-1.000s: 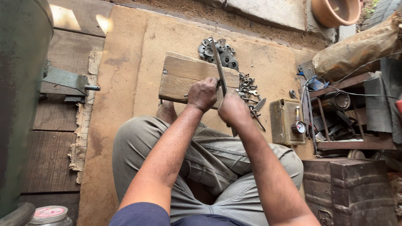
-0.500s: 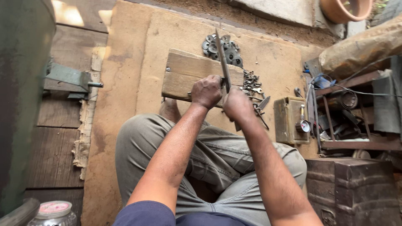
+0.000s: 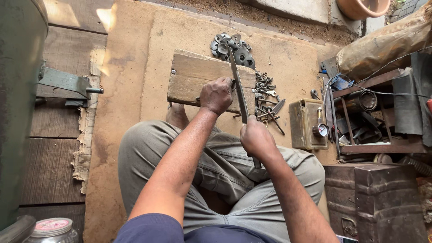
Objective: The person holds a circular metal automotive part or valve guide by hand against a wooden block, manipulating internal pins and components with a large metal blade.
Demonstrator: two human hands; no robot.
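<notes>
Seated cross-legged on the brown floor mat (image 3: 135, 67), wooden block (image 3: 193, 78) lying across just beyond the knees. Left hand (image 3: 217, 94) pressed on the block's near edge, fingers curled shut over it. Right hand (image 3: 256, 138) clamped round the long metal file (image 3: 238, 87), blade slanting over the block beside small metal parts (image 3: 265, 96).

A person wears loose, creased grey-green trousers (image 3: 225, 166) with stitched seams and a pocket edge showing on the right leg. A dark navy short-sleeved shirt (image 3: 153, 229) covers the upper body, its sleeve ending at the upper arm. Both forearms are bare, without watch or bands. The left hand (image 3: 216, 94) and right hand (image 3: 256, 137) are ungloved, and one bare foot (image 3: 176, 116) shows beyond the left knee.
</notes>
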